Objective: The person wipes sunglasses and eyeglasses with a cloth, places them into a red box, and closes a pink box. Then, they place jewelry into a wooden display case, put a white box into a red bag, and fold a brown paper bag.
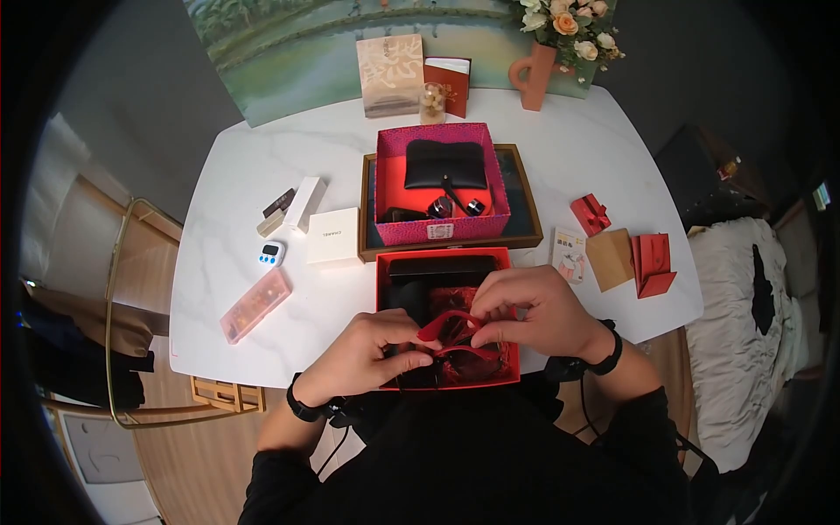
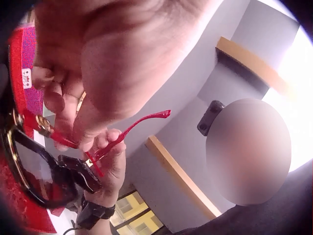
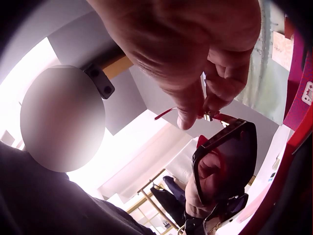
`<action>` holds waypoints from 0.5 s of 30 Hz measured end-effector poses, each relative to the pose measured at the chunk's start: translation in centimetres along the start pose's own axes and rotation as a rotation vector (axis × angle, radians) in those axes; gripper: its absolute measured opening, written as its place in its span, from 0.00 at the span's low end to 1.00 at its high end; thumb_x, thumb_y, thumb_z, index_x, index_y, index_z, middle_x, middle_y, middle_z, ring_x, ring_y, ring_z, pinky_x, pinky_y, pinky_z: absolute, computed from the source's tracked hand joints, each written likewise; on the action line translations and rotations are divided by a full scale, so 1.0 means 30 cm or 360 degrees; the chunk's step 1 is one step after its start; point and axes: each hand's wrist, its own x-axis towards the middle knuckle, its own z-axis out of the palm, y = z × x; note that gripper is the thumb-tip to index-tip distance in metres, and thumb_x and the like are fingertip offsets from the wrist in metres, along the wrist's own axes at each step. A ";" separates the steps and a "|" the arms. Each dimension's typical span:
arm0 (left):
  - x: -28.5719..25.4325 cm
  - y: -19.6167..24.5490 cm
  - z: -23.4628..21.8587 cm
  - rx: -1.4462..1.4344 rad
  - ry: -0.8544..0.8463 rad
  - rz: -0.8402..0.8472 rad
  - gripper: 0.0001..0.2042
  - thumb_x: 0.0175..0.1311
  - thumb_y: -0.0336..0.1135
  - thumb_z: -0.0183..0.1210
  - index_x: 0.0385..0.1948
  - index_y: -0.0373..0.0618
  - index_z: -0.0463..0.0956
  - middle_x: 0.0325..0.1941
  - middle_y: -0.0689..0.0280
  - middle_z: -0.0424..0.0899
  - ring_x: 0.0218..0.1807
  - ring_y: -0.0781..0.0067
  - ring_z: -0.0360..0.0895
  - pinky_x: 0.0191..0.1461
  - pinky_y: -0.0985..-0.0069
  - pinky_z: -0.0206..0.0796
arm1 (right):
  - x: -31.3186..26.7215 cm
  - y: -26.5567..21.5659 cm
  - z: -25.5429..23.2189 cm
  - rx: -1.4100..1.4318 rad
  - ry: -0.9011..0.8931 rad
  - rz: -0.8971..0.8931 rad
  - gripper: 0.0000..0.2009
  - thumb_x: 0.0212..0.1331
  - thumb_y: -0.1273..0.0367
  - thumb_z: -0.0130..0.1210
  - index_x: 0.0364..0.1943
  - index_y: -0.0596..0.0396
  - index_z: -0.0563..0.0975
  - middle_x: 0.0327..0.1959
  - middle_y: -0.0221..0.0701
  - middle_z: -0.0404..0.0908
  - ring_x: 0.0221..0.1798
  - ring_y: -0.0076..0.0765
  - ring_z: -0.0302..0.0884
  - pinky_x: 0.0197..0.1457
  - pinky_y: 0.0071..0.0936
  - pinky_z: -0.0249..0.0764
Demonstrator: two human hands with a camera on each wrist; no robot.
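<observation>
A pair of sunglasses point(image 2: 41, 164) with dark lenses, black rims and red temples is held over an open red box point(image 1: 382, 280) in the head view. With thumb and fingers my left hand point(image 1: 363, 350) pinches one red temple. The right hand point(image 1: 538, 311) pinches the glasses from the other side, by a temple near its gold-coloured hinge. Both temples are unfolded, and the dark lens point(image 3: 230, 156) fills much of the lower right wrist view. Inside the box lie a long black case point(image 1: 442, 269) and crinkled red wrapping, partly hidden by the hands.
Behind the red box, a pink patterned box point(image 1: 442, 230) with a black pouch point(image 1: 446, 164) stands on a dark tray point(image 1: 522, 188). White boxes point(image 1: 332, 236), a timer point(image 1: 271, 254) and a pink case point(image 1: 255, 304) lie left. Red wallets point(image 1: 652, 262) and cards lie right.
</observation>
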 end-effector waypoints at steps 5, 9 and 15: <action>-0.008 0.002 0.001 -0.0031 0.0095 -0.0025 0.10 0.65 0.27 0.74 0.47 0.40 0.90 0.37 0.62 0.88 0.41 0.61 0.83 0.47 0.68 0.75 | 0.005 -0.039 0.013 -0.0101 -0.0173 0.0150 0.10 0.61 0.70 0.77 0.41 0.58 0.88 0.36 0.29 0.84 0.34 0.25 0.80 0.37 0.26 0.74; 0.010 0.016 -0.024 0.0010 0.0009 -0.0053 0.10 0.67 0.29 0.73 0.47 0.39 0.89 0.38 0.60 0.89 0.42 0.58 0.84 0.48 0.66 0.76 | -0.001 -0.028 0.049 -0.0497 -0.0391 -0.0180 0.10 0.64 0.66 0.72 0.42 0.57 0.86 0.39 0.34 0.81 0.41 0.41 0.83 0.44 0.37 0.78; 0.017 0.042 -0.039 0.0192 -0.0097 0.0003 0.13 0.70 0.38 0.72 0.48 0.38 0.89 0.41 0.56 0.88 0.44 0.51 0.85 0.49 0.61 0.77 | -0.013 -0.064 0.080 -0.0921 -0.0420 -0.0273 0.09 0.67 0.68 0.66 0.39 0.58 0.79 0.37 0.36 0.75 0.43 0.45 0.81 0.46 0.41 0.79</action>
